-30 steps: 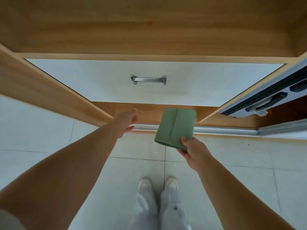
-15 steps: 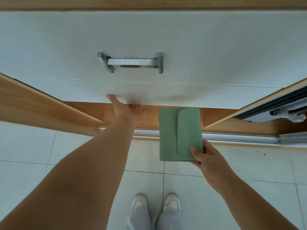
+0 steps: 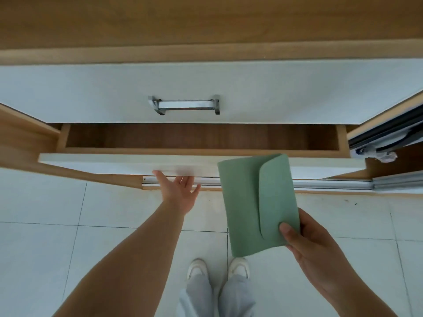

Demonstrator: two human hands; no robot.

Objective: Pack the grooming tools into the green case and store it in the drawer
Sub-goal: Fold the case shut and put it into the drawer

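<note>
The head view looks steeply down the front of a wooden cabinet to a pale tiled floor (image 3: 41, 248). The lower white-fronted wooden drawer (image 3: 128, 163) stands pulled out, its brown inside bare as far as it shows, its white front panel running across the middle of the frame. Above it sits a second white drawer front (image 3: 91, 94), shut, carrying a square-section silver metal handle (image 3: 186, 105).

The person's left hand (image 3: 179, 191) reaches forward with the fingers spread loosely and pointing under the lower edge of the open drawer's front panel; the fingertips are blurred and partly hidden by the panel, so whether they grip the edge or only touch it cannot be told. Nothing else is in that hand.

The right hand (image 3: 313, 245) holds the flat sage-green fabric case with a rounded envelope flap (image 3: 254, 202). The thumb presses on the case's near right corner, over the flap, and the other fingers lie behind it. The case is held in the air, nearly flat to the camera and tipped slightly to the left, its far edge overlapping the drawer's front panel in the picture. It is outside the drawer, in front of it and right of the left hand, well apart from that hand.

At the right edge a sliding door's dark and silver frame (image 3: 389, 131) angles inward, and a silver floor track (image 3: 332, 183) runs below the drawer. Two white shoes (image 3: 217, 268) and light trouser legs show at the bottom centre.
</note>
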